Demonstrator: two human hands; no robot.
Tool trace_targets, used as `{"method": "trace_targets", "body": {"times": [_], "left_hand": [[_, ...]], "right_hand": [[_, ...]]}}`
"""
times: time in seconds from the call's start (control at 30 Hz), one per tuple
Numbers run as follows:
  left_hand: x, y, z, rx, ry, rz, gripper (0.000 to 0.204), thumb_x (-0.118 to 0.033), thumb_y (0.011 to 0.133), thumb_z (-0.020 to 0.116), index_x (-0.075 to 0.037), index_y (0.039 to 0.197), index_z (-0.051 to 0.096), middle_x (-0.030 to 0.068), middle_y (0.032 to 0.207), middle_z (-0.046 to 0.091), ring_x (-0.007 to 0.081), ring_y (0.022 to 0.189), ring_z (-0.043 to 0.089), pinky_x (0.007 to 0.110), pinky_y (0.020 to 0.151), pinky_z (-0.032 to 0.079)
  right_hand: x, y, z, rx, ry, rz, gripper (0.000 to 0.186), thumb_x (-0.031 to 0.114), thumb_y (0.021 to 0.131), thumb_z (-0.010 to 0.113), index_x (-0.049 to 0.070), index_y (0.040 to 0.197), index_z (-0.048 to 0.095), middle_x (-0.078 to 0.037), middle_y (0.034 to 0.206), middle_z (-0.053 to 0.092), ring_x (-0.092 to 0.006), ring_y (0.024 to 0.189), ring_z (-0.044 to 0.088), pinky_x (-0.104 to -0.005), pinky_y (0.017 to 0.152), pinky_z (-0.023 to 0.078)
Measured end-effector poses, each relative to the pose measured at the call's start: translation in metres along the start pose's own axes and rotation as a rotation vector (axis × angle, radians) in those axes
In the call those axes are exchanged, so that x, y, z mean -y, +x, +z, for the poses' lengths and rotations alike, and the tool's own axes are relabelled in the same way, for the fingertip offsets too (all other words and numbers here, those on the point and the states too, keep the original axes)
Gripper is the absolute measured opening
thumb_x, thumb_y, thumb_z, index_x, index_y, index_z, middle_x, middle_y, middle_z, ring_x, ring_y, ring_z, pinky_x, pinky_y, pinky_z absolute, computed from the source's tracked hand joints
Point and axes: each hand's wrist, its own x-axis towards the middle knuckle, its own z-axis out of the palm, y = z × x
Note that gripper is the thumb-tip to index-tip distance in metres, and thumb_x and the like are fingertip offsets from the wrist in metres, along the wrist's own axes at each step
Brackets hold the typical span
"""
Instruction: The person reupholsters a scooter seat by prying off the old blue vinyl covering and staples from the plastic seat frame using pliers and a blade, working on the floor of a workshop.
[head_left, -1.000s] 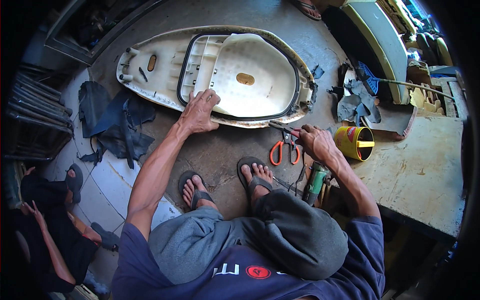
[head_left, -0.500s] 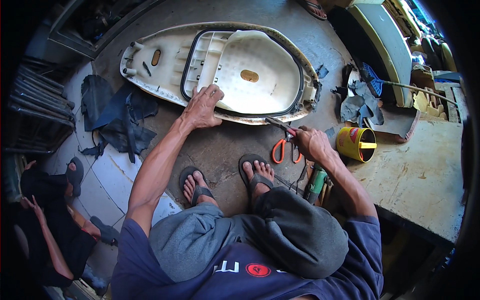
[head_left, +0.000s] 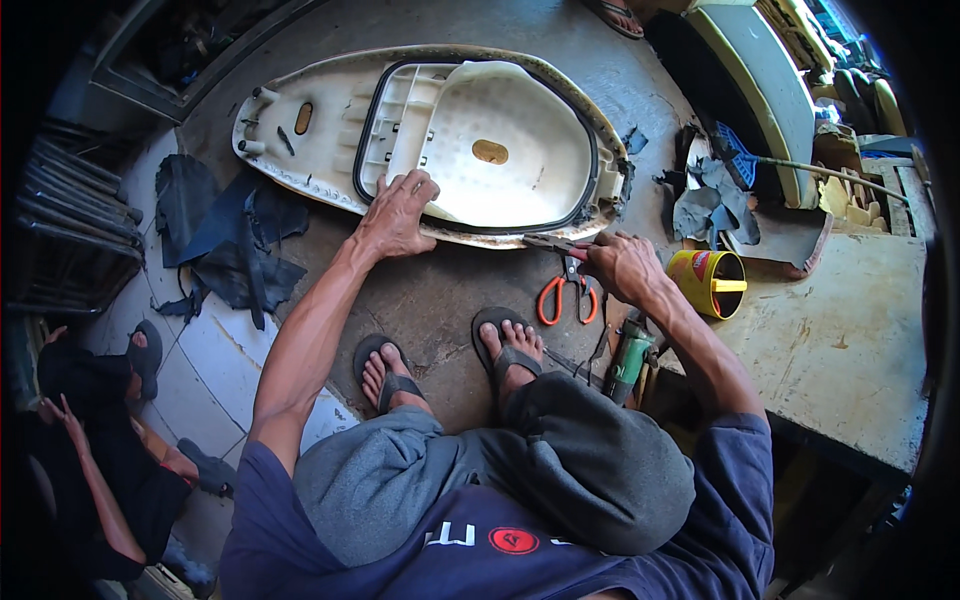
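Note:
A motorcycle seat base (head_left: 560,185), white plastic with a black rubber seal, lies underside up on the floor before my feet. My left hand (head_left: 400,215) is closed on its near rim, fingers bent over the edge and thumb along the outside. In my right hand (head_left: 625,265) is a pair of pliers (head_left: 547,241) with reddish grips. Their jaws point left and meet the near rim, toward its right end; whether they pinch anything is too small to tell. Just below the pliers lie scissors (head_left: 541,303) with orange handles.
Black cover scraps (head_left: 225,240) lie left of the base, grey scraps (head_left: 715,200) to its right. A yellow tin (head_left: 690,280) stands by a low worktable (head_left: 820,370). A green power tool (head_left: 630,365) sits near my right knee. Another person's hand (head_left: 75,430) shows at lower left.
My right hand and the pliers have turned, so the pliers now lie flatter along the rim. The whole view has shifted slightly; my left hand keeps its place on the rim.

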Motion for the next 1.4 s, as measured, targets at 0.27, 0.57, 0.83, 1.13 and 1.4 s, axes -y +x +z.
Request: {"method": "trace_targets", "body": {"times": [0.27, 0.57, 0.83, 1.13, 1.4], "left_hand": [[-0.003, 0.007, 0.0, -0.038, 0.009, 0.039, 0.068, -0.026, 0.058, 0.083, -0.01, 0.117, 0.052, 0.0111, 0.124, 0.051, 0.0347, 0.116, 0.056, 0.057, 0.102, 0.037], [-0.093, 0.018, 0.023, 0.017, -0.008, -0.255, 0.081, -0.048, 0.067, 0.089, -0.005, 0.126, 0.053, 0.0154, 0.127, 0.05, 0.0364, 0.119, 0.054, 0.063, 0.094, 0.043], [-0.072, 0.105, -0.035, -0.405, -0.035, -0.097, 0.044, -0.036, 0.095, 0.065, -0.001, 0.122, 0.06, 0.0205, 0.114, 0.062, 0.0417, 0.104, 0.064, 0.047, 0.088, 0.053], [0.056, 0.126, -0.057, 0.177, -0.026, -0.549, 0.072, -0.065, 0.082, 0.069, -0.003, 0.118, 0.068, 0.019, 0.104, 0.074, 0.0316, 0.1, 0.07, 0.043, 0.087, 0.052], [-0.002, 0.094, -0.093, 0.165, -0.027, -0.292, 0.051, -0.054, 0.092, 0.067, -0.008, 0.114, 0.067, 0.0149, 0.108, 0.069, 0.0261, 0.107, 0.064, 0.04, 0.091, 0.047]], "right_hand": [[-0.018, -0.034, 0.046, -0.08, 0.563, 0.649, 0.057, 0.055, 0.095, 0.062, 0.0, 0.086, 0.073, -0.021, 0.066, 0.065, -0.0393, 0.067, 0.068, -0.0483, 0.066, 0.05], [-0.022, -0.079, 0.142, -0.61, 0.056, 0.732, 0.035, 0.027, 0.089, 0.069, 0.004, 0.116, 0.064, -0.021, 0.123, 0.058, -0.0402, 0.112, 0.054, -0.0501, 0.094, 0.046], [0.048, -0.09, 0.187, -0.262, 0.555, 0.697, 0.036, 0.018, 0.086, 0.07, 0.004, 0.117, 0.062, -0.024, 0.113, 0.059, -0.0437, 0.106, 0.058, -0.0504, 0.092, 0.048], [0.084, -0.171, 0.223, -0.006, 0.485, 0.555, 0.035, 0.018, 0.089, 0.067, 0.008, 0.12, 0.058, -0.018, 0.11, 0.056, -0.0368, 0.108, 0.056, -0.0442, 0.088, 0.049], [0.081, -0.157, 0.214, 0.02, 0.478, 0.574, 0.028, 0.019, 0.091, 0.064, 0.009, 0.117, 0.058, -0.014, 0.11, 0.057, -0.0341, 0.111, 0.056, -0.0444, 0.088, 0.05]]}}
